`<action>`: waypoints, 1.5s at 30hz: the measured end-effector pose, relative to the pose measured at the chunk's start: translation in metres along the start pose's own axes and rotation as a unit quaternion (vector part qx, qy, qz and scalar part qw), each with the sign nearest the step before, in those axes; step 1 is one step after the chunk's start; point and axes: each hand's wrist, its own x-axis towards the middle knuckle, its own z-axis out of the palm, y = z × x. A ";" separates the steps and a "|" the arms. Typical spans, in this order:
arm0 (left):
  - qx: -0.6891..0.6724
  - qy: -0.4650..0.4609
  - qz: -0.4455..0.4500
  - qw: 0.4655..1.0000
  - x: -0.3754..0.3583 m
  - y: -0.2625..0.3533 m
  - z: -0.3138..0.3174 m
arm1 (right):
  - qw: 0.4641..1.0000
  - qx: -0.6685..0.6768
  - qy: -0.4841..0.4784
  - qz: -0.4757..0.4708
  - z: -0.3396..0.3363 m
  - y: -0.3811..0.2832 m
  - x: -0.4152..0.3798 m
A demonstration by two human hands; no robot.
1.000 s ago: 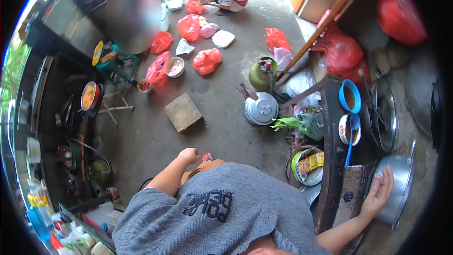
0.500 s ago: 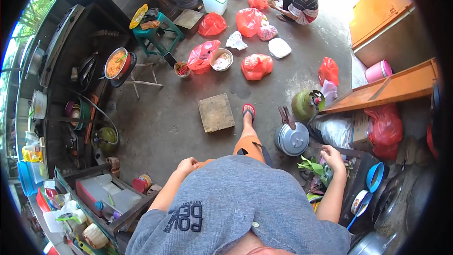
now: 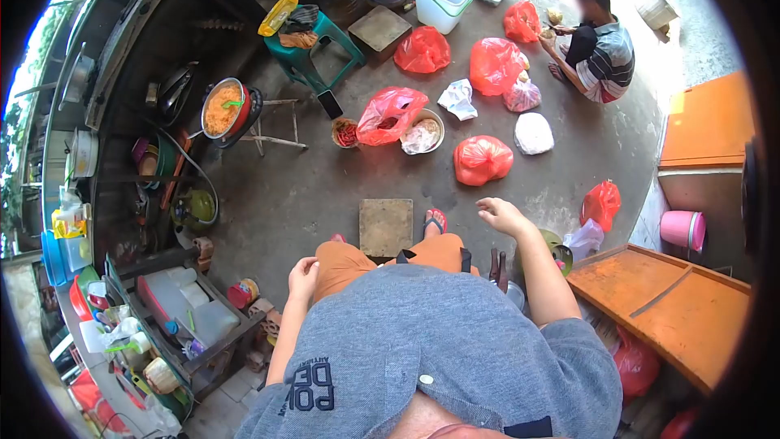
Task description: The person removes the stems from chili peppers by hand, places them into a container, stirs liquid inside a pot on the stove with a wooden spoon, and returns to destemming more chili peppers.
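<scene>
My left hand [image 3: 304, 278] hangs beside my left thigh, its fingers loosely bent, with nothing seen in it. Out in front on the right, my right hand [image 3: 502, 217] is held in the air with its fingers apart and nothing in them. A low square wooden stool [image 3: 386, 228] stands on the floor by my feet. Beyond it lie a knotted red plastic bag [image 3: 483, 160], an open red bag [image 3: 392, 116] and a bowl [image 3: 437, 132] with pale contents. The pressure pot's brown handles [image 3: 498, 268] show partly under my right forearm.
A pan of orange food [image 3: 221, 111] sits on a burner at the left. A green stool [image 3: 317, 53] stands behind it. Another person [image 3: 603, 41] squats at the back right near red bags. An orange wooden panel [image 3: 658, 293] and a gas cylinder [image 3: 556, 248] are on the right.
My view has turned and I have stepped closer to the wooden stool. My right hand has moved forward, away from the pot and the leafy vegetables. The left hand still hangs at my side.
</scene>
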 end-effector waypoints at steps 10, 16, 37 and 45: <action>-0.066 -0.022 -0.047 0.996 0.156 0.018 -0.067 | 0.992 -0.021 -0.121 0.024 0.090 -0.098 0.134; 0.051 -0.063 -0.008 0.997 0.289 0.034 -0.111 | 0.996 0.020 -0.087 0.021 0.118 -0.179 0.201; 0.066 -0.231 0.156 0.958 0.523 0.092 0.214 | 0.982 -0.126 -0.142 -0.016 0.139 -0.027 0.502; 0.164 -0.433 0.195 0.865 0.622 0.068 0.319 | 0.929 -0.264 -0.258 0.033 0.165 0.071 0.671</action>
